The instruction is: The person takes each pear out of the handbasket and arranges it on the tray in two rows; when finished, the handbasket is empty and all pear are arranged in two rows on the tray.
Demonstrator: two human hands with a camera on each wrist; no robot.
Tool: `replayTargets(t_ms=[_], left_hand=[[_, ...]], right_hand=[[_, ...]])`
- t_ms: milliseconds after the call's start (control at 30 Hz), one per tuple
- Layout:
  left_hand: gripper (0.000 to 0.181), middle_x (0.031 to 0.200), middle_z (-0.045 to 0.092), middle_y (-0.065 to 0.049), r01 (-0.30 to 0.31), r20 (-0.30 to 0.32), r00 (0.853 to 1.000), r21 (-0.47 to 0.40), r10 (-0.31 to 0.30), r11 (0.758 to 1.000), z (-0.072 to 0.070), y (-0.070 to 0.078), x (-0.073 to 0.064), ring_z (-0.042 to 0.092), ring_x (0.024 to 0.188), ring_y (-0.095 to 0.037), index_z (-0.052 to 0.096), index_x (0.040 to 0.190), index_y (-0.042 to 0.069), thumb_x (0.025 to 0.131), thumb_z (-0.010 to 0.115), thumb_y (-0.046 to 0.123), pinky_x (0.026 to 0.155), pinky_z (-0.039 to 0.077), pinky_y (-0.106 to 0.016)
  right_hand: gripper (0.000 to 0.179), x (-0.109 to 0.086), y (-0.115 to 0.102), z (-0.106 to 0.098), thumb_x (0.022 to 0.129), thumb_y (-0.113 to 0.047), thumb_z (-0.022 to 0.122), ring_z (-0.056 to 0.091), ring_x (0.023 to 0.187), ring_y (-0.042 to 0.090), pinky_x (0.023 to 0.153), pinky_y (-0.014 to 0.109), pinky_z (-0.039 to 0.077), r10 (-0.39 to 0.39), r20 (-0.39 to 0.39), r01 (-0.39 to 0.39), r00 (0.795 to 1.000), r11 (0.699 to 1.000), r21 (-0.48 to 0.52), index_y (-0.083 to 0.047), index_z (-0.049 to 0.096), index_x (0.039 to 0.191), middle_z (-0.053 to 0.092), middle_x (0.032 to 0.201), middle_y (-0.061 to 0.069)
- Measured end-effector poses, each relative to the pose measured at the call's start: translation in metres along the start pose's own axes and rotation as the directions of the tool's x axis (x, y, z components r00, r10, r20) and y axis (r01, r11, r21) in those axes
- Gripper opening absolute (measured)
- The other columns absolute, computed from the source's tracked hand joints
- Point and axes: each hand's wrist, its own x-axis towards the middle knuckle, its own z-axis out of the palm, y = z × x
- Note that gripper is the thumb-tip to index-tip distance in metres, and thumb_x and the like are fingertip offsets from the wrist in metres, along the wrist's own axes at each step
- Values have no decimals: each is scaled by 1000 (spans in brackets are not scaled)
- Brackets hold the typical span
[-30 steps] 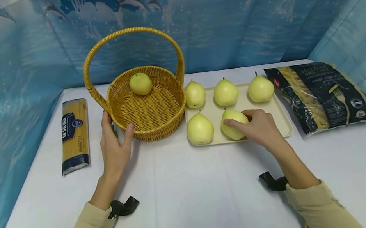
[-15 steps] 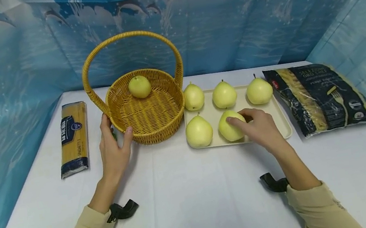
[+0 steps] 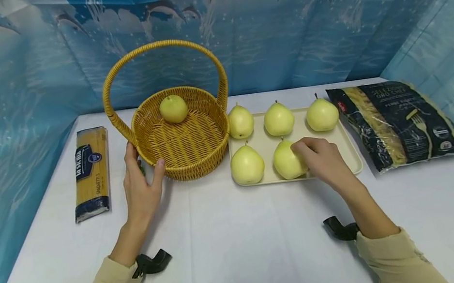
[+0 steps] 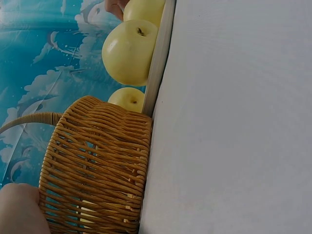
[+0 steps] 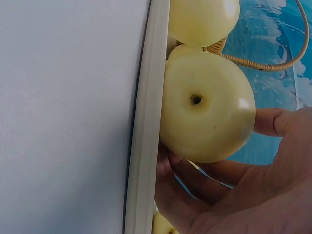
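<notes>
the right hand [image 3: 322,161] curls around a pale yellow-green pear [image 3: 288,160] that sits in the front row of the flat cream plastic tray [image 3: 353,154]; the right wrist view shows the thumb on one side of the fruit and the fingers [image 5: 195,183] wrapped under the other, so the grip is closed around the pear, which rests on the tray against its front rim [image 5: 144,146]. just left of that pear on the tray stands a second front-row pear [image 3: 246,165], and three more pears [image 3: 278,119] line the back row.

the left hand [image 3: 140,184] rests against the outer wall of the round woven yellow wicker basket [image 3: 207,156], which stands just left of the tray and touches it. its thumb lies near the front rim and its fingers reach up along the left side by the base of the arched handle [image 3: 158,49]; the fingers are fairly straight and pressed to the weave, holding nothing else. in the left wrist view a fingertip [image 4: 19,209] touches the basket wall. one more pear [image 3: 173,108] lies inside the basket toward its back.

far left of the tray, beyond the basket, lies a yellow and blue packet of spaghetti [image 3: 89,172]. just right of the tray lies a dark bag of penne pasta [image 3: 400,120]. everything stands on a white table [image 3: 243,246].
</notes>
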Motion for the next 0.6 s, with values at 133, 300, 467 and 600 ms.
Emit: replayTargets(t_ms=[133, 300, 467, 600], left_hand=[[83, 171, 30, -14, 5, 1, 1000, 3, -5, 1000, -1, -1, 0, 30, 159, -27, 15, 170, 12, 105, 62, 32, 125, 33, -56], [83, 172, 30, -14, 4, 1, 1000, -2, -4, 1000, -1, -2, 0, 30, 159, -27, 14, 170, 12, 105, 62, 32, 126, 32, -55], [83, 172, 29, -14, 9, 7, 1000, -5, -9, 1000, -1, -3, 0, 29, 159, -27, 14, 170, 12, 105, 62, 32, 126, 32, -55], [83, 172, 29, -13, 8, 4, 1000, 0, -8, 1000, -1, -2, 0, 29, 159, -25, 14, 170, 13, 105, 62, 32, 127, 31, -54]], right_hand=[[62, 1, 0, 2, 109, -55, 42, 63, 95, 29, 79, 37, 46, -19, -11, 19, 1000, 1000, -9, -5, 72, 129, 72, 114, 17], [70, 2, 1, 2, 107, -63, 41, 74, 90, 29, 76, 35, 56, -23, -16, 23, 1000, 1000, 4, -3, 72, 126, 73, 111, 19], [77, 2, 1, 3, 105, -68, 42, 76, 100, 33, 82, 39, 63, -16, -38, 18, 999, 999, 34, -2, 68, 135, 73, 119, 22], [77, 2, -1, 4, 103, -70, 47, 71, 114, 34, 88, 42, 63, -16, -16, 17, 1000, 998, 66, -5, 66, 139, 70, 130, 21]])
